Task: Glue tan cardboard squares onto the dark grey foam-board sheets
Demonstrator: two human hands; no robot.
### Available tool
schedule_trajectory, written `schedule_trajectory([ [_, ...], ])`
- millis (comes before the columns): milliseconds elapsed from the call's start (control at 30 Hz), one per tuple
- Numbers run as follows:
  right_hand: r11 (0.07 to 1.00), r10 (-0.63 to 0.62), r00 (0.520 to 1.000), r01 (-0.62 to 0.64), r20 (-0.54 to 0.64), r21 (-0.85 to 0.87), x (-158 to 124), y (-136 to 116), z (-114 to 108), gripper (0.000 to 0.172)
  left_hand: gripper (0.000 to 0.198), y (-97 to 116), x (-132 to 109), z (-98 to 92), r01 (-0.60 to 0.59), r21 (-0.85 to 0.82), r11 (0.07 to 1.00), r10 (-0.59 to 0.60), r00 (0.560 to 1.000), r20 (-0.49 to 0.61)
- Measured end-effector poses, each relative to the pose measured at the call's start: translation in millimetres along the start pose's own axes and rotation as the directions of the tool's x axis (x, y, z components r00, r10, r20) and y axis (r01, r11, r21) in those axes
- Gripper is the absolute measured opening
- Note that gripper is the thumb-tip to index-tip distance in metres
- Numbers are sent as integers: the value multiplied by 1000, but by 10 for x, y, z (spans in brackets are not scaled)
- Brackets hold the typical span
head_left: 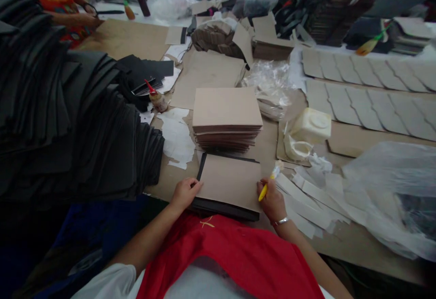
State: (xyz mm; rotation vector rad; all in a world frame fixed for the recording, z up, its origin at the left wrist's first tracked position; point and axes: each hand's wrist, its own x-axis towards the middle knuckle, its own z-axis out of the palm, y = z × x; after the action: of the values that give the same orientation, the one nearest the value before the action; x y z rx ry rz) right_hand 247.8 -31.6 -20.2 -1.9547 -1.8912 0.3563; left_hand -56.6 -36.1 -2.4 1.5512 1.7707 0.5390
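Observation:
A tan cardboard sheet (230,181) lies before me on black sheets (228,210), whose edges show along its left, far and near sides. My left hand (185,193) is at the left edge of the cardboard, fingers closed on it. In my right hand (275,202) is a yellow-handled brush (263,192) with white paste on its bristles, which point away from me. That hand's fingers are beside the cardboard's right edge; whether they touch it I cannot tell. Just beyond stands a stack of cardboard sheets (227,108).
Tall piles of black sheets (102,140) crowd the left. A red-tipped glue bottle (157,97) stands beyond them. To the right are a cut-open plastic jug (311,124), paper strips (303,199) and a clear plastic bag (391,185). Another person's arm (76,19) is at far left.

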Motion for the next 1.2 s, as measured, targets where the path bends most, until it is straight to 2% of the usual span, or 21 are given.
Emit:
schedule_trajectory([
  [167, 999, -5, 1000, 6, 28, -32, 24, 25, 54, 30, 35, -72, 36, 69, 96, -83, 992, -96, 995, 12],
  [367, 997, -23, 997, 29, 71, -77, 48, 32, 68, 26, 38, -74, 76, 92, 137, -91, 986, -135, 991, 22],
  [667, 987, 79, 977, -48, 198, -156, 68, -46, -4, 24, 43, -77, 83, 94, 168, 28, 985, -170, 980, 100],
  [1000, 972, 107, 957, -44, 269, -230, 102, -111, -62, 24, 42, -51, 112, 84, 166, 76, 983, -175, 977, 122],
  [1200, 964, 59, 970, 7, 238, -267, 81, -119, -27, 23, 37, -18, 131, 87, 144, 71, 987, -150, 985, 83],
])
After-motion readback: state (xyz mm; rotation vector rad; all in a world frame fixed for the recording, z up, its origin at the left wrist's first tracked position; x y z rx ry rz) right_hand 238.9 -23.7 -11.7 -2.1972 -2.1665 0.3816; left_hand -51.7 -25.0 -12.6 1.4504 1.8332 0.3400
